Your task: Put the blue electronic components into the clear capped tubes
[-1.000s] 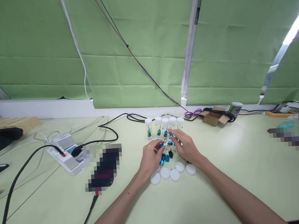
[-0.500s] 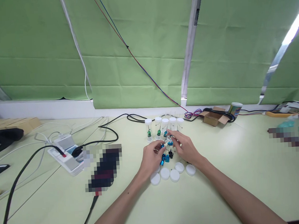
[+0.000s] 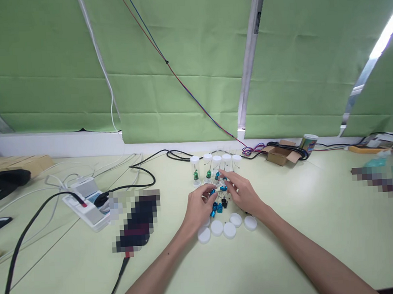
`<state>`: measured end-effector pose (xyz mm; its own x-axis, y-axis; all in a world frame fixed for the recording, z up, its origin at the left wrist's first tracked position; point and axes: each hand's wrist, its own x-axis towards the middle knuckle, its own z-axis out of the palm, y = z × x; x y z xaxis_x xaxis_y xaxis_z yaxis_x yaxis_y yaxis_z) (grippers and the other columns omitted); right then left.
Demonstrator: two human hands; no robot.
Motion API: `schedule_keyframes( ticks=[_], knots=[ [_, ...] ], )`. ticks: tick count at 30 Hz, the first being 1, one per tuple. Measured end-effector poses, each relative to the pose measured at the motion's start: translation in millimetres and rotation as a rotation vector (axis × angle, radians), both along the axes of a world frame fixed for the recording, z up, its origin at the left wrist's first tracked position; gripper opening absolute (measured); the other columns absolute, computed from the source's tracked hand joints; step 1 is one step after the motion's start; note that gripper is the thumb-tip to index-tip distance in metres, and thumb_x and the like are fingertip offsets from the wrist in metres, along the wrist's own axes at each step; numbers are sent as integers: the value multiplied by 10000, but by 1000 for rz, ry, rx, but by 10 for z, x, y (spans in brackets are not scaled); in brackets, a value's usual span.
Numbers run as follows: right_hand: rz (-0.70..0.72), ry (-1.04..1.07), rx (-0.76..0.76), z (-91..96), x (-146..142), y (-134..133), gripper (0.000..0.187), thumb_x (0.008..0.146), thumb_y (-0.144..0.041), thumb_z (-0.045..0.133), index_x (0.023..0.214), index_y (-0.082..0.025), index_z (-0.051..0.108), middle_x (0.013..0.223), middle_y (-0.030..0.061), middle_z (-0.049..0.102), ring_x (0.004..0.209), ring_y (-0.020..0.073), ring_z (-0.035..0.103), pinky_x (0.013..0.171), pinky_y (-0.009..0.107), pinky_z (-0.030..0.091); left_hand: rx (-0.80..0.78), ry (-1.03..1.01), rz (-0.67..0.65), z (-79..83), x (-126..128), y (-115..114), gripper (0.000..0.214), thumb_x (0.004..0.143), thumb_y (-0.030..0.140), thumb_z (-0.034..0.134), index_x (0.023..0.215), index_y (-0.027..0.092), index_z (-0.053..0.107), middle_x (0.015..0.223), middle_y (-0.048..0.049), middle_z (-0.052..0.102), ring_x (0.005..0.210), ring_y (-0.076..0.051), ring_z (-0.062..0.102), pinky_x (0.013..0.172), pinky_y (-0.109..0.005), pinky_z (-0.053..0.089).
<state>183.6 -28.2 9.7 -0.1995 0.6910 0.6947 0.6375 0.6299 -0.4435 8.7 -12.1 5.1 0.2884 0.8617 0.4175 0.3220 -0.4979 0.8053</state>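
My left hand [image 3: 198, 205] is pinched around a small blue part with thin wire leads [image 3: 213, 191]. Facing it, my right hand [image 3: 245, 193] has its thumb and index finger brought close together by the lead ends; whatever lies between them is too small to make out. Between and below the hands lie several loose blue parts [image 3: 219, 208] and a black one [image 3: 224, 203]. Just behind stand several clear tubes with white tops [image 3: 195, 165], two holding green parts [image 3: 208, 174]. Nearer to me are several round white caps [image 3: 216, 228].
At left a white power strip [image 3: 88, 204] has black and white cables plugged in. A blurred-out dark object [image 3: 137, 221] lies right of it. Along the back edge are black cables [image 3: 179, 155], an open cardboard box [image 3: 280, 154] and a can [image 3: 308, 144]. Green blinds [image 3: 180, 99] hang behind.
Almost nothing differs. The blue part in my left hand sits very slightly differently, and both hands keep their places.
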Motion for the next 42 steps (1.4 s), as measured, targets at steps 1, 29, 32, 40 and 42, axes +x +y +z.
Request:
schedule_keyframes(
  ticks=[1, 29, 32, 40, 42],
  knots=[
    [-3, -3, 2, 3, -2, -2, 465, 943, -159, 376, 1386, -291, 429, 1144, 94, 614, 819, 192, 629, 699, 345, 546, 3, 6, 3, -1, -1, 0, 216, 814, 325, 545, 927, 188, 667, 885, -46, 703, 745, -172, 622, 659, -284, 485],
    [-191, -174, -192, -104, 145, 142, 196, 877, -187, 486, 918, -192, 678, 875, 57, 681, 690, 165, 595, 673, 278, 454, -206, -394, 17, 41, -24, 55, 345, 741, 442, 659, 930, 153, 644, 714, -11, 601, 493, -88, 489, 447, -214, 401],
    [-230, -217, -226, -62, 191, 135, 219, 874, -188, 473, 927, -196, 685, 883, 50, 692, 699, 161, 593, 688, 268, 433, -223, -411, 16, 44, -22, 54, 341, 736, 434, 671, 924, 151, 641, 721, -9, 583, 491, -82, 480, 449, -212, 404],
    [-249, -377, -304, 57, 296, 105, 157, 830, -234, 505, 781, -217, 652, 806, 16, 687, 651, 148, 560, 589, 240, 329, -178, -356, 12, 14, -19, 71, 286, 737, 394, 663, 897, 157, 660, 770, -34, 618, 521, -92, 494, 470, -218, 418],
    [-266, -371, -323, 79, 317, 109, 170, 840, -253, 499, 756, -207, 639, 755, 21, 673, 641, 148, 545, 577, 238, 306, -161, -353, 13, 2, -13, 71, 283, 722, 393, 670, 877, 156, 675, 770, -43, 639, 529, -100, 507, 492, -229, 432]
  ],
)
